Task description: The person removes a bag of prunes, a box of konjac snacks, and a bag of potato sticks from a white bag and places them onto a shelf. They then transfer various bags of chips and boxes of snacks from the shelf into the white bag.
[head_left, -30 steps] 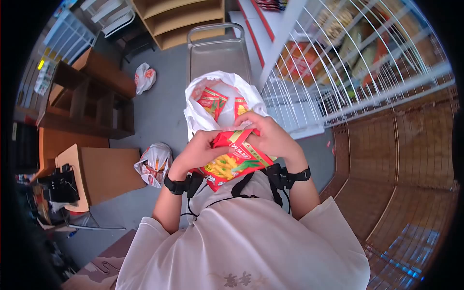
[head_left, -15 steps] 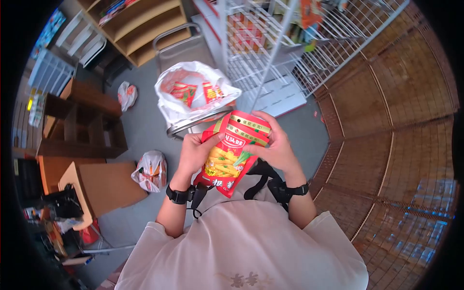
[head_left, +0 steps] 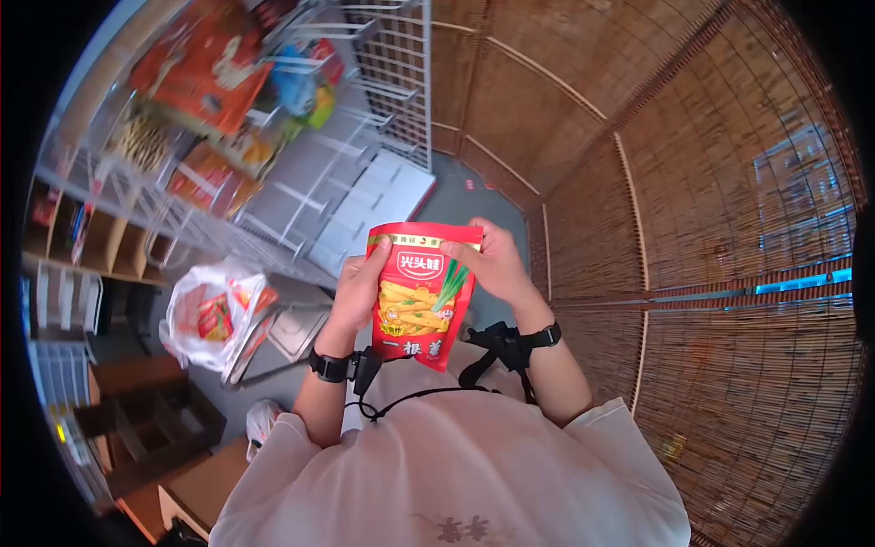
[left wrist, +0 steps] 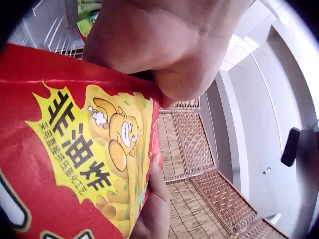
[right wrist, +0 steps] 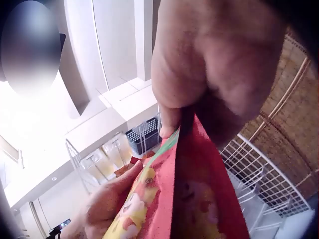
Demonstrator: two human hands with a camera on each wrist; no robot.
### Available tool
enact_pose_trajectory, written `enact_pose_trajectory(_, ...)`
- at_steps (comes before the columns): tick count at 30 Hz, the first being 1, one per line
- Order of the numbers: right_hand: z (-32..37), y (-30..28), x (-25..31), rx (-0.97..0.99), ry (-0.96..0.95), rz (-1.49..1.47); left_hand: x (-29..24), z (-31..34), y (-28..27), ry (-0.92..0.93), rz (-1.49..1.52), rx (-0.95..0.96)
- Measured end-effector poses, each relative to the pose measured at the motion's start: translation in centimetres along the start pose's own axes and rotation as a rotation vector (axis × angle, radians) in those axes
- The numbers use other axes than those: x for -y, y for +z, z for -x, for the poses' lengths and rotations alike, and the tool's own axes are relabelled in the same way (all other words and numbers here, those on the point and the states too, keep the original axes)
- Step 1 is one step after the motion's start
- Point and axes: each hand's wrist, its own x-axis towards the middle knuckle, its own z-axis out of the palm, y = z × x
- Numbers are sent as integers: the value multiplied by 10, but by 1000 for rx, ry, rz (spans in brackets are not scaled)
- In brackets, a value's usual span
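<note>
The left hand (head_left: 354,296) and right hand (head_left: 501,266) pinch the red packet (head_left: 421,296) near its upper corners, in front of the shirt (head_left: 447,465) (printing visible); light, even thumb pressure should avoid creasing it.

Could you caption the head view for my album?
A person's left hand and right hand pinch a flat red packet, a white wire rack and white plastic bag beyond.

Wire rack (head_left: 401,82): blocked the front left.
Woven screen (head_left: 729,365): walled off the right.
Grey floor (head_left: 465,205): gave a narrow gap between them.
White bag (head_left: 185,303): gaped open at the top.
</note>
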Motion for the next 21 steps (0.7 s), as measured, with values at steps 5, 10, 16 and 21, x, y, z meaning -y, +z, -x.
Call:
enact_pose_trajectory(5,-11,-94,14,-109,-32,-53,-3,-53,88,-5,-118,57)
enact_pose_trajectory(10,-40,-119,18,-86,-29,-67,-12,-84,104,-16,-200,48)
enact_pose_trajectory(16,-99,-131,8,-95,-74,-31,-19,-137,94,51,-125,81)
enact_pose_trajectory(21,-170,-130,17,-45,-90,43,-40,-194,74,22,-37,98)
